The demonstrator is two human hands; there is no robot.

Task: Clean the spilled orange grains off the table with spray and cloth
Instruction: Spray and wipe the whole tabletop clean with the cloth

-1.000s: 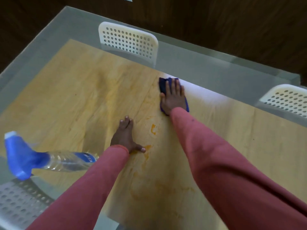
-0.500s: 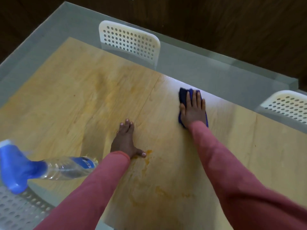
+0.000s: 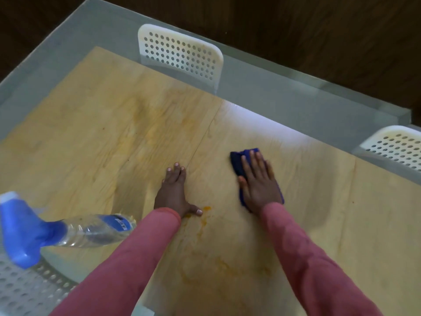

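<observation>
Fingers [image 3: 255, 163] of the right hand [image 3: 258, 183] lie straight and flat, pressing a dark blue cloth [image 3: 237, 164] onto the table [image 3: 91, 133]; the cloth shows past the fingertips and along both sides of the palm. Just beside it, the left hand [image 3: 174, 192] rests spread and flat on the wood, holding nothing, its thumb pointing out to the right. Touching that thumb tip sits a small orange clump [image 3: 206, 208], with a thin orange streak [image 3: 201, 226] running toward the near edge and fainter orange smears [image 3: 223, 267] lower down between the two pink sleeves. A paler yellowish haze [image 3: 148, 131] spreads over the far left of the wood. The spray bottle [image 3: 75, 231] lies on its side at the left near edge, well apart from the cloth, its blue trigger head overhanging a white perforated chair [image 3: 22, 290].

Wiping appears to be the step in hand, with spraying seemingly done. The cloth sits up and right of the remaining residue, so the next move likely calls for drawing it down and left across the clump, with the left hand lifted clear.
</observation>
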